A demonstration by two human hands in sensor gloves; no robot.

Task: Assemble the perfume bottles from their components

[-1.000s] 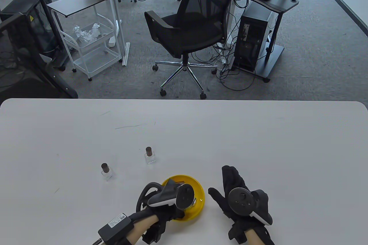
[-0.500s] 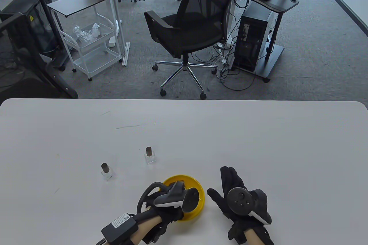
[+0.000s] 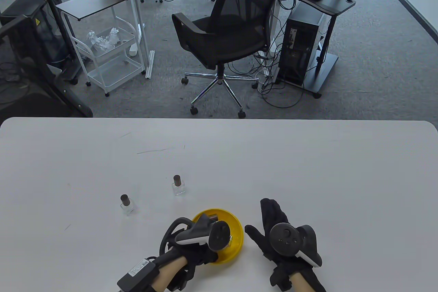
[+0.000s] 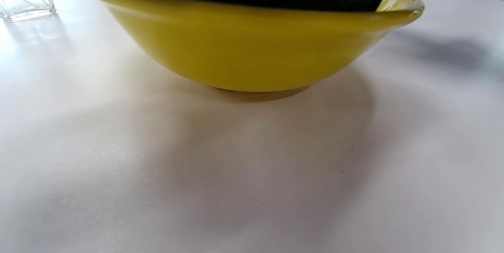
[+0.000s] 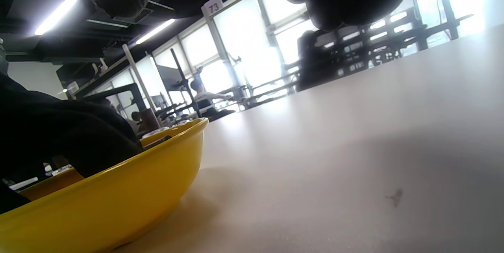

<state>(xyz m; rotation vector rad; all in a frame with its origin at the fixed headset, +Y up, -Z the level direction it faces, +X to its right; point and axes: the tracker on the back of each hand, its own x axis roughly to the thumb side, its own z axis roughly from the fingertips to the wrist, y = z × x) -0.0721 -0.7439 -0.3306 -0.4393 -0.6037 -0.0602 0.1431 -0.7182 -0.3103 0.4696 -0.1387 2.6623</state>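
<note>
2 capped perfume bottles already stand upright on the worktop (image 3: 308, 168) beyond the yellow bowl (image 3: 236, 242): one (image 3: 178, 186) just past its far-left rim, the other (image 3: 127, 205) farther left of it. Both look finished. The bowl appears to hold the remaining parts, a clear piece (image 3: 231, 239) among them, so at least 1 more bottle seems left. The left hand (image 3: 198, 252) reaches into the bowl; I cannot tell whether its fingers hold anything. The right hand (image 3: 273, 227) rests flat, fingers spread, just right of the bowl.
</note>
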